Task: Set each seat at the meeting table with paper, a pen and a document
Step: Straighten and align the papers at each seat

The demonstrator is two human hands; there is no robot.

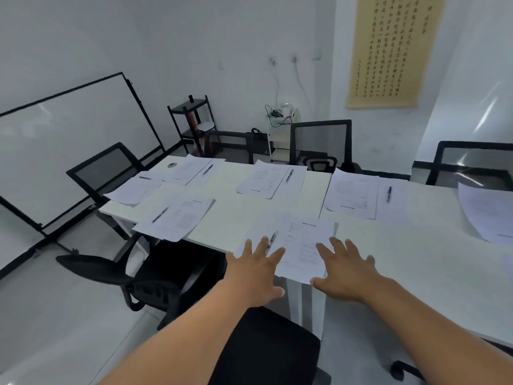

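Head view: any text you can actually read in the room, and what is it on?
None can be quoted.
Wall scroll: columns of brush calligraphy, too blurred to read.
Nearest document: bold heading and printed lines, too small.
Other documents, such as the far one: print blurred.
Pens: no legible marking.

White tabletop (249, 207) with paper sets at each seat. Near edge: left hand (256, 269) and right hand (347, 269), fingers spread flat, flank a printed document (306, 245); a pen (273, 238) lies just beside the left fingers (263, 245). Far side: black mesh chairs (322, 143); whiteboard (72, 145) at left, wall scroll (394, 48) at right.
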